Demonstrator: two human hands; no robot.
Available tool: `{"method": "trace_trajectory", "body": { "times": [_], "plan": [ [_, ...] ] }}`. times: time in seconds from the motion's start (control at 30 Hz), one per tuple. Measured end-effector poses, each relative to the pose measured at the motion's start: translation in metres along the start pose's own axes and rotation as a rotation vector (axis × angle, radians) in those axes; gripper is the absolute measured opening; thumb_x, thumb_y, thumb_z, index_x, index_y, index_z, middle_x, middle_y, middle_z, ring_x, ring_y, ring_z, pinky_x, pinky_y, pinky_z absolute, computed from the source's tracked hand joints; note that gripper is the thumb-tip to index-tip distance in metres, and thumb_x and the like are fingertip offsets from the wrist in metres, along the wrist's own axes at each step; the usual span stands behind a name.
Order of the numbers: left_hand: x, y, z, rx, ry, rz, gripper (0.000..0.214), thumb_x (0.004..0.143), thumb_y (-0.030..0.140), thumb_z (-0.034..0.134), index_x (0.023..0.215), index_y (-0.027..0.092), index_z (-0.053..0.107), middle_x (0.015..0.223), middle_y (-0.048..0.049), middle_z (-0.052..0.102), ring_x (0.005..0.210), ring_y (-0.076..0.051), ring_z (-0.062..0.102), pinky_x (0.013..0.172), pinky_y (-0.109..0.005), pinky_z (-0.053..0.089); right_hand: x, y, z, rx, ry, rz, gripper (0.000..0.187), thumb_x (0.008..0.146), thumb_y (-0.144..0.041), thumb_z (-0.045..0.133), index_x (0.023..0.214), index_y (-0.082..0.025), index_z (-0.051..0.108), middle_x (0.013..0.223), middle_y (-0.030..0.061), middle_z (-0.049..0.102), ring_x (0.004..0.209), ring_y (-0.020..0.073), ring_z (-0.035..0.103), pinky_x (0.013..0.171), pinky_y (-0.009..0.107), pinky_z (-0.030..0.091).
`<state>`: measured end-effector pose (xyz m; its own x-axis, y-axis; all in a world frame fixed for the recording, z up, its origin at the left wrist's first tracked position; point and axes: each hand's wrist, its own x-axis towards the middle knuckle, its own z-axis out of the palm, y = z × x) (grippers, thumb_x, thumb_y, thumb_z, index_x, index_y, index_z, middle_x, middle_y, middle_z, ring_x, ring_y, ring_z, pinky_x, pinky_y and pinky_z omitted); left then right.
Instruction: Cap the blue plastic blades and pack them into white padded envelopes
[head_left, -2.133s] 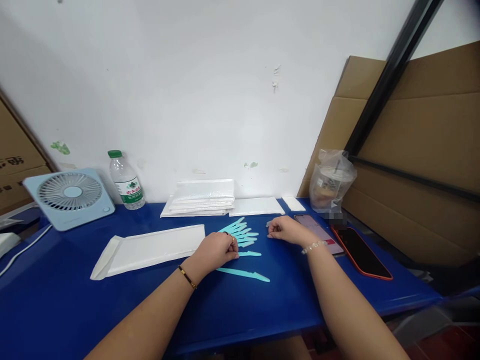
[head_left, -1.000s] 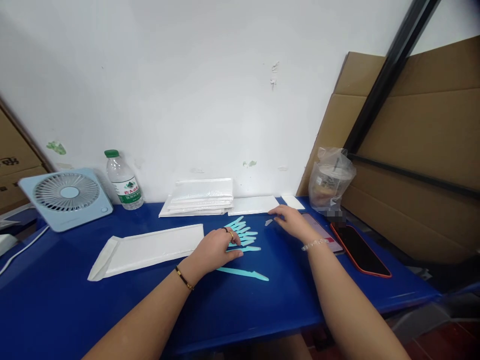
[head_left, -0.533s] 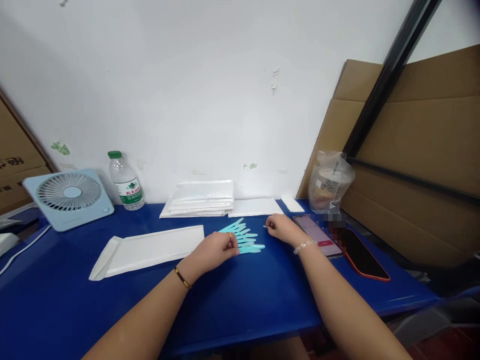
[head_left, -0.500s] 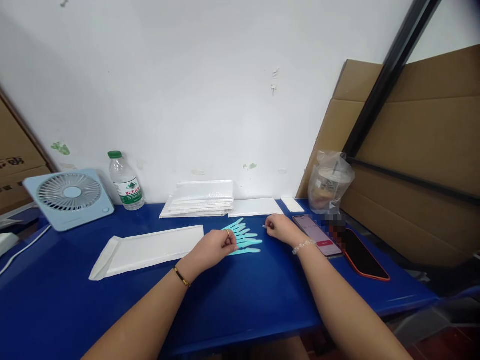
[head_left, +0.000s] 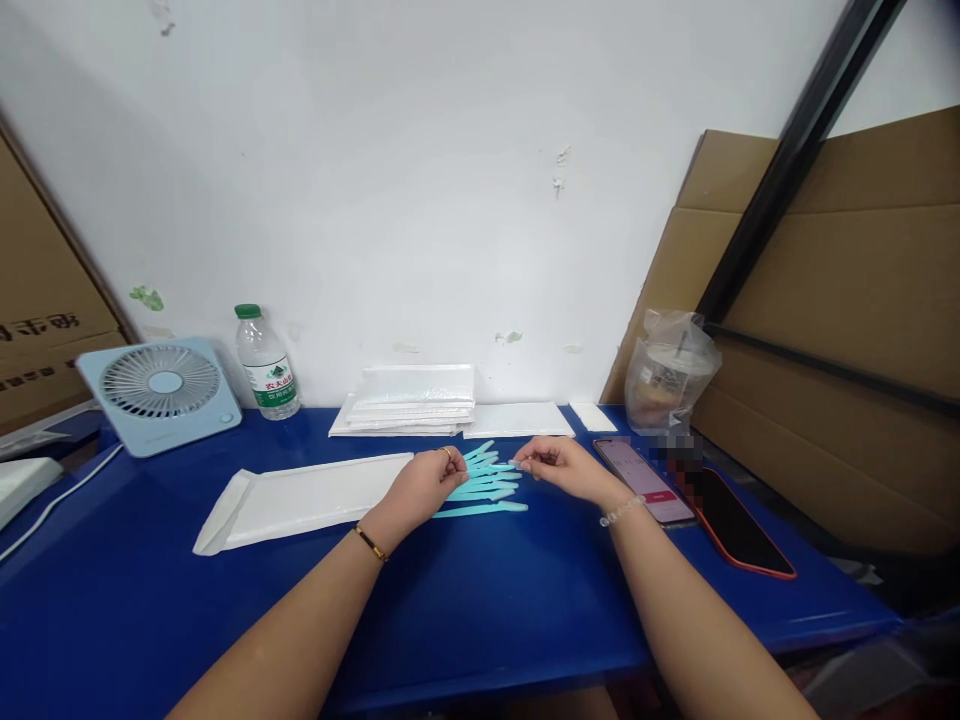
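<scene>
Several slim turquoise eyebrow razors (head_left: 487,488) lie fanned out on the blue table. Over their left ends, my left hand (head_left: 426,485) pinches one razor (head_left: 491,468) between thumb and fingers, its tip pointing right. From the other side my right hand (head_left: 562,468) closes its thumb and fingertips on a small clear cap (head_left: 516,464) at that razor's tip. Whether the cap sits fully over the tip is too small to tell. Left of the razors is a long white padded envelope (head_left: 315,495), its near right part behind my left hand.
Against the wall stand stacked white envelopes (head_left: 409,400), a flat one (head_left: 517,420) and a small white packet (head_left: 593,417). A blue fan (head_left: 161,395) and water bottle (head_left: 268,370) are at left. Two phones (head_left: 649,485) and a bagged drink cup (head_left: 667,380) are at right.
My right hand has come left, bringing the small clear cap to the razor's tip. My left hand has moved up slightly and now holds a razor above the others. The view has shifted slightly.
</scene>
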<state>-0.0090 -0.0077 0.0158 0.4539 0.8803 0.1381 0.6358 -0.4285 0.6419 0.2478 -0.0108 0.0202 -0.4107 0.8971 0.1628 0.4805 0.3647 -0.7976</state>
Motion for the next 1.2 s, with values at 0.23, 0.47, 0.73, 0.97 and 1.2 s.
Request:
{"method": "trace_trajectory", "body": {
  "times": [0.23,0.47,0.73,0.97,1.2],
  "plan": [
    [0.0,0.005,0.003,0.092,-0.048,0.023,0.024,0.083,0.04,0.044,0.086,0.02,0.058,0.078,-0.0008,0.062,0.072,-0.015,0.056,0.064,-0.026,0.04,0.002,-0.003,0.016,-0.062,-0.018,-0.06,0.029,0.082,-0.04,0.055,0.094,-0.017,0.068,0.083,0.0052,0.064,0.067,0.0137,0.057,0.059,0.024,0.044],
    [0.002,-0.006,0.014,0.399,0.001,0.033,0.096,0.057,0.067,0.063,0.134,0.017,0.036,0.134,-0.0155,0.043,0.127,-0.033,0.031,0.101,-0.045,0.024,0.005,0.002,0.021,-0.308,-0.056,-0.147,0.03,0.076,-0.04,0.064,0.099,-0.02,0.067,0.094,0.0066,0.063,0.086,0.0196,0.057,0.077,0.032,0.045],
    [-0.002,0.011,0.018,0.449,-0.142,0.16,0.031,0.082,0.036,0.053,0.109,0.022,0.056,0.108,-0.0078,0.058,0.103,-0.025,0.05,0.084,-0.034,0.039,0.006,-0.003,0.028,-0.577,-0.182,-0.194,0.057,0.077,-0.045,0.062,0.127,-0.022,0.046,0.119,0.0108,0.049,0.109,0.0258,0.045,0.092,0.039,0.039],
    [-0.003,0.023,0.029,0.618,-0.158,0.131,0.018,0.078,0.018,0.049,0.093,0.012,0.055,0.096,-0.0135,0.059,0.089,-0.025,0.055,0.081,-0.035,0.043,0.003,-0.02,0.054,-0.835,-0.172,-0.214,0.02,0.075,-0.014,0.053,0.095,-0.015,0.051,0.097,0.0099,0.053,0.09,0.0223,0.049,0.077,0.033,0.044],
    [-0.004,0.02,0.036,0.651,-0.104,0.2,0.027,0.075,0.021,0.053,0.1,0.014,0.05,0.103,-0.013,0.057,0.097,-0.027,0.053,0.079,-0.037,0.044,0.005,-0.027,0.053,-0.837,-0.215,-0.197,0.021,0.07,-0.015,0.054,0.091,-0.013,0.052,0.09,0.01,0.058,0.079,0.0217,0.054,0.071,0.032,0.043]
  ]
}}
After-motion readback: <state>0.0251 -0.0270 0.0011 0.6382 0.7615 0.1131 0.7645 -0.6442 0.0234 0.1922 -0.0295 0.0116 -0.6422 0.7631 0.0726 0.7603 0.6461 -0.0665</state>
